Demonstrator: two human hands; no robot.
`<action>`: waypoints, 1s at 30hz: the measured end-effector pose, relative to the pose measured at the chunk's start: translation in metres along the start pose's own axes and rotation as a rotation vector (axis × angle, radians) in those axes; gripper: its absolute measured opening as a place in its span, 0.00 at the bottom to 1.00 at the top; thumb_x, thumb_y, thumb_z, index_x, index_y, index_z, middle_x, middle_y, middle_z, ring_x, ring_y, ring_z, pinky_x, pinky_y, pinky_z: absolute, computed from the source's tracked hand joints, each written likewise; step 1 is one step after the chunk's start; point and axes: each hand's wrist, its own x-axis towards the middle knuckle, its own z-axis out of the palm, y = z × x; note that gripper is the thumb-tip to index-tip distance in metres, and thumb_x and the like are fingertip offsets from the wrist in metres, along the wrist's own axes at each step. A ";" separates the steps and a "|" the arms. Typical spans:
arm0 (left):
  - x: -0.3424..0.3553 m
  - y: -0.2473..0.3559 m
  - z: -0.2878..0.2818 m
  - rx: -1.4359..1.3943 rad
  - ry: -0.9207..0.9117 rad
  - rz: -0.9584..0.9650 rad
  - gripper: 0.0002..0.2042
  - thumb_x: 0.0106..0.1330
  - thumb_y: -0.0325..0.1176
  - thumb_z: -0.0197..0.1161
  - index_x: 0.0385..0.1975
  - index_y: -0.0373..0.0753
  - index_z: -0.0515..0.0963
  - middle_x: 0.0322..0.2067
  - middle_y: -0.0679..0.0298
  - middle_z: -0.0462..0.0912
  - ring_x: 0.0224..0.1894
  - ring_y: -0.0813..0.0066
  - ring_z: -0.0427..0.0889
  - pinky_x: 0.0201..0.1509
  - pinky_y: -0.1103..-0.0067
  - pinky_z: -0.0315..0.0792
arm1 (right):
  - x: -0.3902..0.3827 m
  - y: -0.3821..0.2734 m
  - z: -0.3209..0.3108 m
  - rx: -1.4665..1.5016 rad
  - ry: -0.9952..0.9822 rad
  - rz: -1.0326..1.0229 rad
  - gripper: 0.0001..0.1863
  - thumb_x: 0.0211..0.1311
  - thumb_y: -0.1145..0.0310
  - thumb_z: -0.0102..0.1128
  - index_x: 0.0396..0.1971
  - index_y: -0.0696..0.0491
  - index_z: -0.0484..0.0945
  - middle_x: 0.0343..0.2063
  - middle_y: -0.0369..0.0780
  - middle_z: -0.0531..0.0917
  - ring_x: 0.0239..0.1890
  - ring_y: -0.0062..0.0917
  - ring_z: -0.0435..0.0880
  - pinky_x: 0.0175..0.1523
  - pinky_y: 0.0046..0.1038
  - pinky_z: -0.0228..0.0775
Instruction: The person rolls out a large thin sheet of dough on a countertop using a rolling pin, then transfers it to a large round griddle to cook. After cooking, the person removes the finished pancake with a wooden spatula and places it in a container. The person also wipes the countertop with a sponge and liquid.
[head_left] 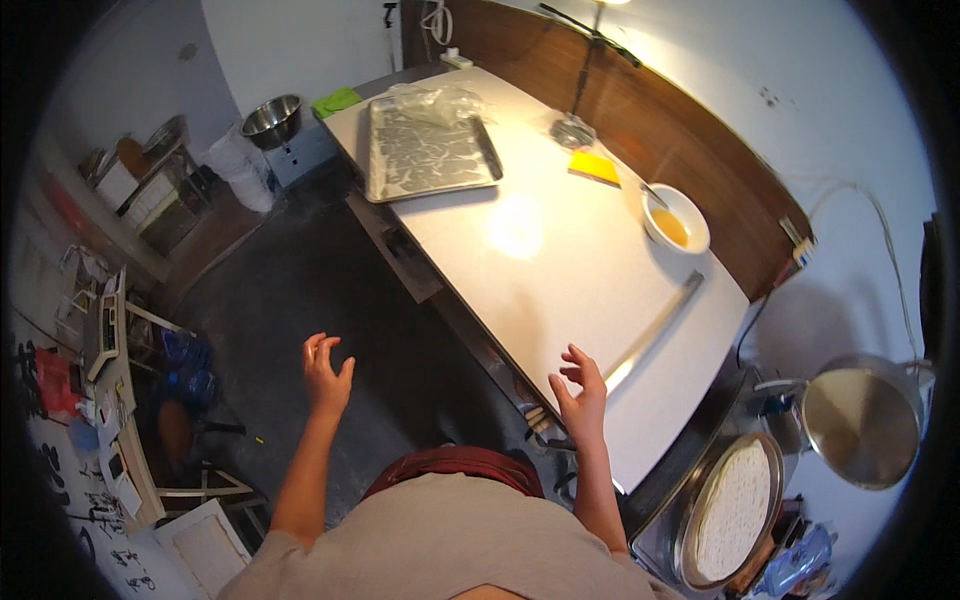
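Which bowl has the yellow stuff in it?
The white bowl on the table, holding yellow liquid. The metal bowl, left of the green cloth, is shiny and off the table.

Crumpled plastic (440, 103) covers much of the baking tray's (430, 165) far rim, at the far end of the table surface (450, 235). By the surface's back edge, the top of the lamp stand (584, 78) is cut off, and the clear bundle (572, 132) is too small to tell. The right hand (583, 395) hides part of the surface's front edge. Small items (108, 415) on the side desk (120, 378) blur together.
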 end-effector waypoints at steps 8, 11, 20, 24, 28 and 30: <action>0.038 -0.072 0.009 -0.180 -0.030 -0.407 0.18 0.56 0.27 0.69 0.48 0.38 0.76 0.46 0.58 0.77 0.47 0.66 0.79 0.52 0.73 0.74 | 0.186 0.020 0.145 -0.198 -0.181 -0.338 0.27 0.51 0.74 0.71 0.54 0.57 0.74 0.47 0.49 0.78 0.50 0.45 0.78 0.55 0.38 0.72; 0.094 -0.092 0.059 -0.361 -0.150 -0.487 0.19 0.59 0.30 0.70 0.49 0.37 0.75 0.45 0.58 0.79 0.44 0.70 0.80 0.50 0.74 0.75 | 0.268 0.044 0.191 -0.327 -0.136 -0.476 0.30 0.49 0.74 0.72 0.55 0.55 0.73 0.53 0.48 0.76 0.55 0.46 0.75 0.60 0.40 0.70; 0.268 -0.081 0.208 -0.597 -0.786 -0.683 0.22 0.67 0.40 0.65 0.57 0.36 0.72 0.45 0.62 0.81 0.44 0.75 0.79 0.47 0.78 0.73 | 0.453 0.130 0.281 -1.000 -0.499 -0.587 0.08 0.57 0.68 0.55 0.23 0.51 0.82 0.29 0.38 0.83 0.38 0.34 0.83 0.56 0.42 0.71; 0.308 -0.084 0.226 -0.916 -0.704 -0.938 0.25 0.68 0.46 0.64 0.58 0.39 0.69 0.48 0.61 0.79 0.48 0.71 0.79 0.51 0.73 0.73 | 0.443 0.129 0.316 -0.875 -0.761 -0.763 0.08 0.56 0.65 0.57 0.26 0.51 0.83 0.29 0.40 0.83 0.35 0.33 0.84 0.37 0.35 0.78; 0.332 -0.107 0.227 -1.146 -0.268 -1.256 0.22 0.65 0.41 0.68 0.52 0.40 0.68 0.48 0.57 0.78 0.51 0.60 0.79 0.51 0.64 0.76 | 0.387 0.070 0.404 -0.530 -0.954 -0.706 0.08 0.58 0.64 0.59 0.32 0.50 0.82 0.32 0.40 0.83 0.38 0.37 0.84 0.48 0.37 0.76; 0.344 -0.133 0.221 -1.065 -0.111 -1.302 0.19 0.66 0.34 0.67 0.52 0.37 0.68 0.46 0.59 0.78 0.46 0.60 0.82 0.45 0.66 0.78 | 0.398 0.046 0.428 -0.372 -0.822 -0.664 0.21 0.53 0.59 0.67 0.48 0.48 0.78 0.46 0.42 0.80 0.52 0.39 0.79 0.60 0.42 0.68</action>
